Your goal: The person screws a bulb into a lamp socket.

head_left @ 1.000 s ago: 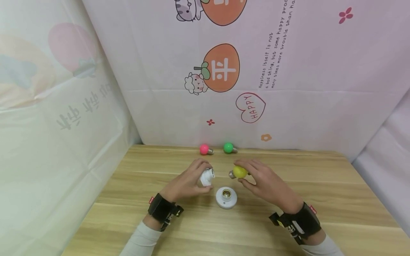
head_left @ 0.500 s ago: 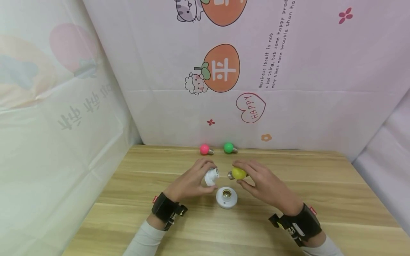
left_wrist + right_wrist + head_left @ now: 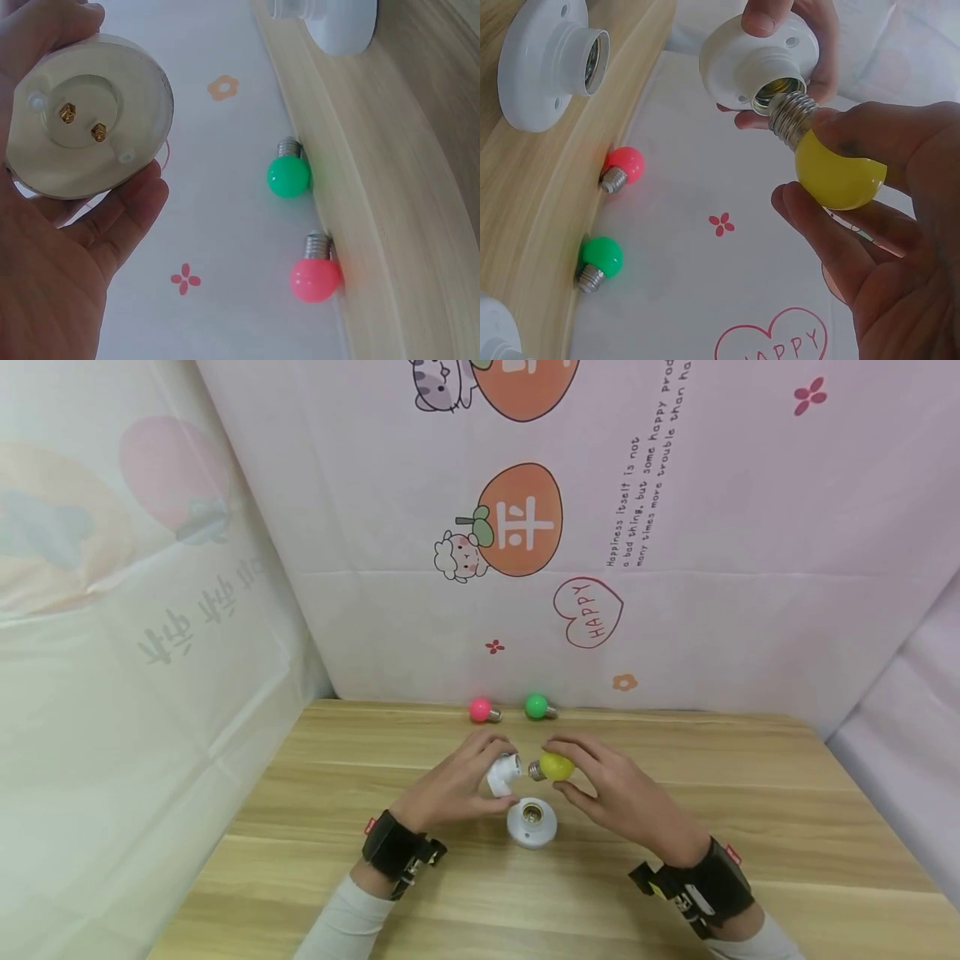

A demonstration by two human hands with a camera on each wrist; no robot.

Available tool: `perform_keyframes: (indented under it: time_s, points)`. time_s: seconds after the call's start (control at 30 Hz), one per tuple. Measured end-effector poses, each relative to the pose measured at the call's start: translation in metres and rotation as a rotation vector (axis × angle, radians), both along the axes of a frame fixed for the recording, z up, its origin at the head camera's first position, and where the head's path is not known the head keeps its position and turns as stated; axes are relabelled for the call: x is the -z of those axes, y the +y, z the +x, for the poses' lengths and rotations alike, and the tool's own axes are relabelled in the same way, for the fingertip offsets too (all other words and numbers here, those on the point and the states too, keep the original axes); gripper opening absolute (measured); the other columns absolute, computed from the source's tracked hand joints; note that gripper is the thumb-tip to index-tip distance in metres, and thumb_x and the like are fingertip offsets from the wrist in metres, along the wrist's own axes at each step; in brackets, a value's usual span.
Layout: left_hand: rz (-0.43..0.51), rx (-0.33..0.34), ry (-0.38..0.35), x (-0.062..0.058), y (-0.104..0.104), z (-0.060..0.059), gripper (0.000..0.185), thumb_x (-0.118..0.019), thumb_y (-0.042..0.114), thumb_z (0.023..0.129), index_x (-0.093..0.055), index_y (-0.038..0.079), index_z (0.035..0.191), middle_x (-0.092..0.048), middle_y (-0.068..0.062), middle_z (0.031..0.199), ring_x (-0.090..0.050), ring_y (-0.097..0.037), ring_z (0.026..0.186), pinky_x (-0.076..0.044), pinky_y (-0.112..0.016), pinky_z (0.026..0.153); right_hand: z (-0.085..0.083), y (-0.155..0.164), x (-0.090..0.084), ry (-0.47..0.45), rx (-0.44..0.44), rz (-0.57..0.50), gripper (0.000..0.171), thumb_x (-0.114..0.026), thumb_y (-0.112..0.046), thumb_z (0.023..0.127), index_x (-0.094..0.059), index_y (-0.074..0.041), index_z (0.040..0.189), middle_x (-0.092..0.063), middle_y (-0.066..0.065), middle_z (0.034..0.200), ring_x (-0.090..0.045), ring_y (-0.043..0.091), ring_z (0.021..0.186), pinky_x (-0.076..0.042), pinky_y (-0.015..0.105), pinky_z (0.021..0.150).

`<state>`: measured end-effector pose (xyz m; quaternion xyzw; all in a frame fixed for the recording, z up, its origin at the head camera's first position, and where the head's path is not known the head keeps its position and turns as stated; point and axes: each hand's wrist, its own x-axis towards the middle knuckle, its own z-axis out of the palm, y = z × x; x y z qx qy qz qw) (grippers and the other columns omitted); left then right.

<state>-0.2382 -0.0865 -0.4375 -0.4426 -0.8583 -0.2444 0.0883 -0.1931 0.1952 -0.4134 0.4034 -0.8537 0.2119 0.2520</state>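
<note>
My left hand (image 3: pixel 453 789) grips a white lamp holder (image 3: pixel 499 778) by its round base, with the socket mouth facing right. In the left wrist view, the underside of that lamp holder (image 3: pixel 139 82) shows two brass screws. My right hand (image 3: pixel 633 797) pinches a yellow light bulb (image 3: pixel 557 766) by its globe, thumb on one side and fingers on the other. The right wrist view has the bulb's metal screw base (image 3: pixel 791 116) tilted right at the socket mouth. Just below both hands, a second white lamp holder (image 3: pixel 532 835) stands upright on the table.
A pink bulb (image 3: pixel 480 709) and a green bulb (image 3: pixel 536 706) lie at the back edge of the wooden table (image 3: pixel 360 752), against the printed curtain (image 3: pixel 405 635). Part of another white lamp holder (image 3: pixel 496 330) shows in the corner of the right wrist view.
My left hand has carried the lamp holder to the right, while my right hand has brought the yellow bulb slightly left. The gap between socket mouth and bulb base has narrowed.
</note>
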Motion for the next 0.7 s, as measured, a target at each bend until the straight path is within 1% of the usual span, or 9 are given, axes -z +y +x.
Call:
perform_keyframes:
  time_s: [0.17, 0.33, 0.7]
  points:
    - [0.02, 0.034, 0.022, 0.001, 0.003, 0.0, 0.058, -0.084, 0.034, 0.09, -0.057, 0.012, 0.137, -0.051, -0.002, 0.14, -0.051, -0.013, 0.13, -0.05, -0.028, 0.114, 0.001, -0.001, 0.001, -0.013, 0.017, -0.007, 0.063, -0.09, -0.005, 0.082, -0.062, -0.006, 0.138, -0.066, 0.01, 0.135, -0.072, 0.024, 0.115, -0.064, 0.038, 0.093]
    - [0.029, 0.04, 0.024, -0.001, 0.006, 0.001, 0.057, -0.084, 0.033, 0.091, -0.058, 0.012, 0.136, -0.052, -0.001, 0.138, -0.051, -0.012, 0.128, -0.05, -0.028, 0.112, 0.002, 0.0, 0.001, -0.015, 0.033, -0.009, 0.062, -0.091, -0.007, 0.082, -0.063, -0.007, 0.137, -0.066, 0.009, 0.135, -0.072, 0.023, 0.115, -0.064, 0.038, 0.093]
    - [0.029, 0.048, 0.007, -0.005, 0.011, 0.005, 0.055, -0.084, 0.03, 0.091, -0.058, 0.012, 0.136, -0.051, -0.001, 0.138, -0.051, -0.012, 0.127, -0.05, -0.027, 0.11, 0.001, -0.001, 0.002, -0.014, 0.014, -0.013, 0.064, -0.091, -0.007, 0.082, -0.061, -0.006, 0.138, -0.065, 0.01, 0.136, -0.073, 0.022, 0.113, -0.064, 0.037, 0.092]
